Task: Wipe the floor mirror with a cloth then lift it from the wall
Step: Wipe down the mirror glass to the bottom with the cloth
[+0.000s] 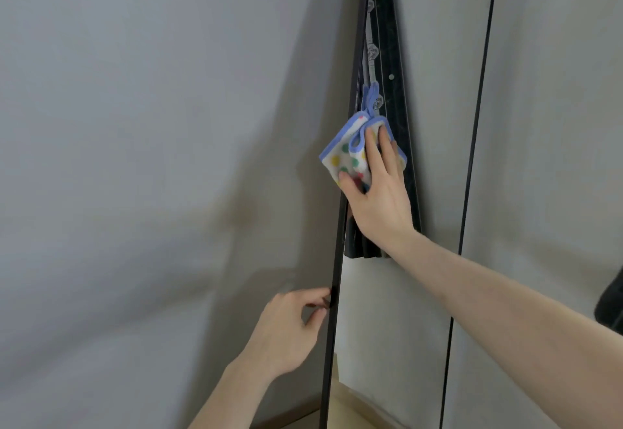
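Note:
The tall floor mirror leans against the grey wall, edged by a thin black frame on its left and right. My right hand presses a white cloth with coloured dots and a blue border flat on the glass near the left frame edge. A blue loop of the cloth sticks up above my fingers. Lower down, my left hand pinches the left edge of the frame with thumb and fingertips. A dark garment shows as a reflection in the glass behind the cloth.
A grey wall fills the left side, with shadows of my arms on it. At the bottom, a strip of light wooden floor and skirting shows beside the mirror's foot. A dark shape sits at the right edge.

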`<state>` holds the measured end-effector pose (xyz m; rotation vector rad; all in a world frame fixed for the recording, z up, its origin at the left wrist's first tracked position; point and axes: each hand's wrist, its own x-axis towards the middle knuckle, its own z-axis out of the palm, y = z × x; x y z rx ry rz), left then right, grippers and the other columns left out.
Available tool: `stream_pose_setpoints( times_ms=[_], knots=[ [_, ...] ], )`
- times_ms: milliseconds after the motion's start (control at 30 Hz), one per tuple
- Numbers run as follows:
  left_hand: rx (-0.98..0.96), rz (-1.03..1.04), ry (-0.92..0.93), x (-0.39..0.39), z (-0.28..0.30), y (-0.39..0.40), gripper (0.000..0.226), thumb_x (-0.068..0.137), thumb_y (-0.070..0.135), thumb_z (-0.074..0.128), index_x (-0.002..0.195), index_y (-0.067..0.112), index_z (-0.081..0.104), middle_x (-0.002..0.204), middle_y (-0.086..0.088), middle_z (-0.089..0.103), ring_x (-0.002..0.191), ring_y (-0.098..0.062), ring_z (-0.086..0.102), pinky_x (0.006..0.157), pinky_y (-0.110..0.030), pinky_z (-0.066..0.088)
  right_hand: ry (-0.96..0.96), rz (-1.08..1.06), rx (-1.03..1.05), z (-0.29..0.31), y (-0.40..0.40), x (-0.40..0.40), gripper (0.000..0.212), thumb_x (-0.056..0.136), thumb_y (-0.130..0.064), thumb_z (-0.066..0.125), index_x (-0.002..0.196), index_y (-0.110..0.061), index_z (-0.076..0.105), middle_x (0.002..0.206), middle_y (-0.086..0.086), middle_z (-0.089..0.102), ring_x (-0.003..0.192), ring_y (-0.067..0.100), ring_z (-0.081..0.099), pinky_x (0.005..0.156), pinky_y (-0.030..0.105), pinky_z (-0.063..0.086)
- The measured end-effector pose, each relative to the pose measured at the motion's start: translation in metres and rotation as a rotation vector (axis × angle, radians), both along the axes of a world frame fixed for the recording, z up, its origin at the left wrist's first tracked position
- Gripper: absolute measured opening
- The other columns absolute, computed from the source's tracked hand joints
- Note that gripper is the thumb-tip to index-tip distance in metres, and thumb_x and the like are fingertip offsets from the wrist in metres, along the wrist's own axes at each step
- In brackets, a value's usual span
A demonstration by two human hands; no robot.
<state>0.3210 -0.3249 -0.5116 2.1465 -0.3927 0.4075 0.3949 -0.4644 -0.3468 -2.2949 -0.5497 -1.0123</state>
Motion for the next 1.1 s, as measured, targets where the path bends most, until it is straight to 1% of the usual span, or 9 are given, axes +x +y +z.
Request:
stream_pose_setpoints(
  times_ms=[100, 233, 300, 500, 633, 700, 867, 1000, 1100],
  knots=[
    [-0.007, 0.028, 0.021, 0.002, -0.002, 0.001, 0.036, 0.103, 0.023, 0.056, 0.123, 0.052, 0.064, 0.090, 0.049, 0.059, 0.102, 0.004, 0.065, 0.080, -0.002, 0.039, -0.006, -0.011, 0.001, 0.001, 0.003, 0.003, 0.082, 0.101, -0.046, 0.059, 0.166, -0.027, 0.011, 0.174, -0.007, 0.004, 0.160, 0.015, 0.000, 0.127, 0.043, 0.026],
    [-0.028, 0.023, 0.004, 0.003, -0.008, 0.003, 0.033, 0.100, 0.018, 0.058, 0.119, 0.041, 0.073, 0.100, 0.035, 0.071, 0.109, 0.009, 0.063, 0.097, -0.023, 0.052, -0.011, -0.013, -0.005, -0.041, -0.003, -0.003, 0.083, 0.100, -0.042, 0.061, 0.165, -0.028, 0.011, 0.173, -0.010, 0.003, 0.160, 0.013, -0.003, 0.129, 0.041, 0.021],
    [-0.007, 0.018, 0.011, 0.002, -0.010, 0.004, 0.041, 0.099, 0.018, 0.057, 0.127, 0.046, 0.068, 0.100, 0.031, 0.071, 0.109, 0.009, 0.063, 0.099, -0.028, 0.053, 0.002, 0.003, 0.006, -0.068, -0.006, -0.009, 0.084, 0.100, -0.040, 0.062, 0.165, -0.032, 0.010, 0.171, -0.016, 0.000, 0.158, 0.006, -0.006, 0.129, 0.040, 0.021],
    [0.015, 0.003, 0.033, -0.001, -0.010, 0.004, 0.057, 0.099, 0.016, 0.054, 0.123, 0.068, 0.055, 0.097, 0.046, 0.066, 0.109, 0.010, 0.064, 0.096, -0.020, 0.052, 0.013, 0.015, -0.004, -0.112, -0.017, -0.021, 0.088, 0.097, -0.040, 0.067, 0.163, -0.040, 0.009, 0.170, -0.022, -0.001, 0.159, 0.006, -0.003, 0.123, 0.047, 0.035],
    [0.003, 0.005, 0.022, -0.001, -0.012, 0.000, 0.044, 0.100, 0.016, 0.056, 0.125, 0.051, 0.067, 0.098, 0.039, 0.068, 0.106, 0.010, 0.064, 0.098, -0.023, 0.053, 0.019, 0.027, 0.006, -0.084, -0.016, -0.019, 0.088, 0.095, -0.045, 0.069, 0.164, -0.034, 0.014, 0.172, -0.015, 0.006, 0.159, 0.010, 0.003, 0.119, 0.045, 0.040],
    [-0.007, 0.009, 0.011, -0.001, -0.012, -0.001, 0.037, 0.100, 0.016, 0.057, 0.119, 0.044, 0.072, 0.099, 0.037, 0.070, 0.106, 0.012, 0.063, 0.098, -0.019, 0.051, 0.000, 0.008, 0.015, -0.056, -0.012, -0.014, 0.087, 0.095, -0.049, 0.067, 0.164, -0.031, 0.017, 0.173, -0.010, 0.010, 0.159, 0.012, 0.006, 0.119, 0.044, 0.039],
    [0.011, -0.014, -0.008, -0.005, -0.007, -0.003, 0.042, 0.102, 0.013, 0.055, 0.111, 0.051, 0.070, 0.100, 0.043, 0.067, 0.107, 0.016, 0.060, 0.091, -0.006, 0.042, 0.007, -0.028, 0.049, -0.020, -0.002, -0.009, 0.084, 0.097, -0.047, 0.064, 0.165, -0.029, 0.016, 0.173, -0.010, 0.010, 0.159, 0.014, 0.009, 0.108, 0.037, 0.043],
    [-0.002, 0.023, 0.007, -0.003, -0.012, -0.003, 0.040, 0.099, 0.014, 0.057, 0.116, 0.047, 0.071, 0.104, 0.034, 0.072, 0.105, 0.009, 0.064, 0.098, -0.023, 0.052, 0.001, -0.010, 0.041, -0.068, -0.007, -0.014, 0.084, 0.098, -0.039, 0.066, 0.165, -0.028, 0.018, 0.173, -0.009, 0.009, 0.160, 0.014, 0.007, 0.119, 0.034, 0.033],
    [-0.012, 0.035, 0.026, -0.002, -0.014, -0.003, 0.051, 0.098, 0.014, 0.056, 0.120, 0.059, 0.062, 0.103, 0.036, 0.070, 0.107, 0.008, 0.064, 0.097, -0.021, 0.051, 0.019, 0.005, 0.041, -0.111, -0.016, -0.021, 0.086, 0.096, -0.034, 0.071, 0.164, -0.030, 0.019, 0.172, -0.012, 0.010, 0.160, 0.012, 0.006, 0.121, 0.046, 0.039]
  ],
)
